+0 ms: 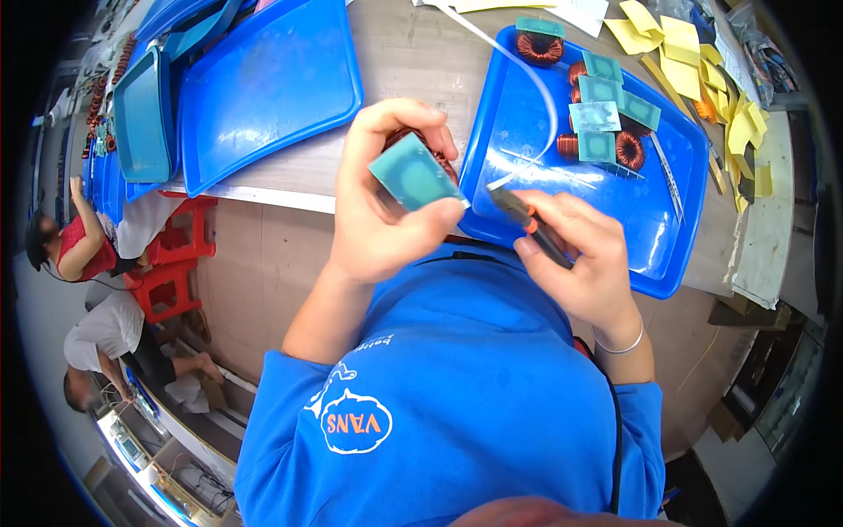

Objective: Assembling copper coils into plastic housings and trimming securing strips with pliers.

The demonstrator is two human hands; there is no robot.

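Observation:
My left hand (pixel 379 189) is closed around a copper-wound coil with a square green base plate (pixel 415 174). The plate faces up, and the windings show only partly behind it. In my right hand (pixel 584 250) is a pair of cutting pliers (pixel 532 225) with dark handles and orange parts, its jaws pointing towards the coil. A white strip (pixel 551 110) curves down from the far edge of the table to the jaws; I cannot tell whether they grip it. Beyond my right hand, a blue tray (pixel 518 105) holds several coils with green plates (pixel 600 92) and thin white strips.
Another blue tray (pixel 272 83) lies at the left, beside a smaller teal tray (pixel 143 123). Yellow paper pieces (pixel 680 48) are scattered at the far right. Two other people sit working at the left, near red stools (pixel 167 290). The table's front edge (pixel 272 197) runs below the left tray.

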